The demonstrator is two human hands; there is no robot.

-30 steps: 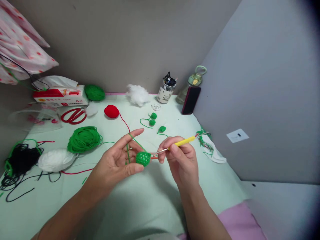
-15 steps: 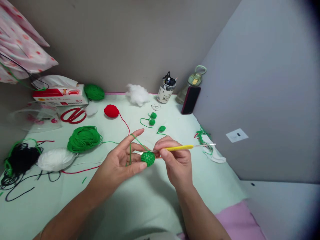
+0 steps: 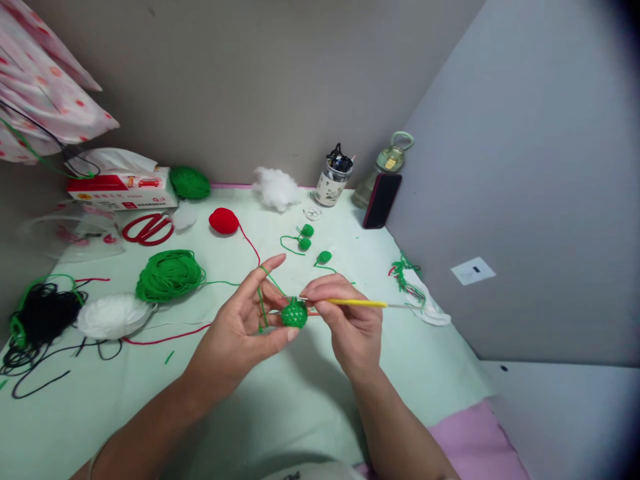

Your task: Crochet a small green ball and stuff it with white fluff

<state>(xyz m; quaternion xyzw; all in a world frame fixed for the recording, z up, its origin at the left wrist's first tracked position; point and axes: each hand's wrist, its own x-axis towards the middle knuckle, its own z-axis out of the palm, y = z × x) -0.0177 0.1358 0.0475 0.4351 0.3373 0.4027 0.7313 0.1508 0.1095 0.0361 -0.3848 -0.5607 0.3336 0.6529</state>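
Note:
My left hand (image 3: 245, 327) pinches a small green crocheted piece (image 3: 294, 313) between thumb and fingers, with green yarn (image 3: 262, 293) looped over the raised index finger. My right hand (image 3: 345, 320) grips a yellow-handled crochet hook (image 3: 357, 303), its metal tip at the crocheted piece and its handle pointing right. The yarn runs left to a green yarn skein (image 3: 169, 275) on the pale green table (image 3: 300, 400).
Red scissors (image 3: 148, 229), a tissue box (image 3: 123, 189), white yarn (image 3: 113, 315), black yarn (image 3: 43, 317), a red crocheted piece (image 3: 223, 221), three small green crocheted bits (image 3: 306, 238), stuffing (image 3: 277, 188), a jar (image 3: 331, 181), a bottle (image 3: 383, 167) and a phone (image 3: 381, 200) lie around. Walls close the back and right.
The hook's handle has swung down from pointing up-right to nearly level, and its tip has gone into the green piece. The piece shifted slightly right in my left fingers.

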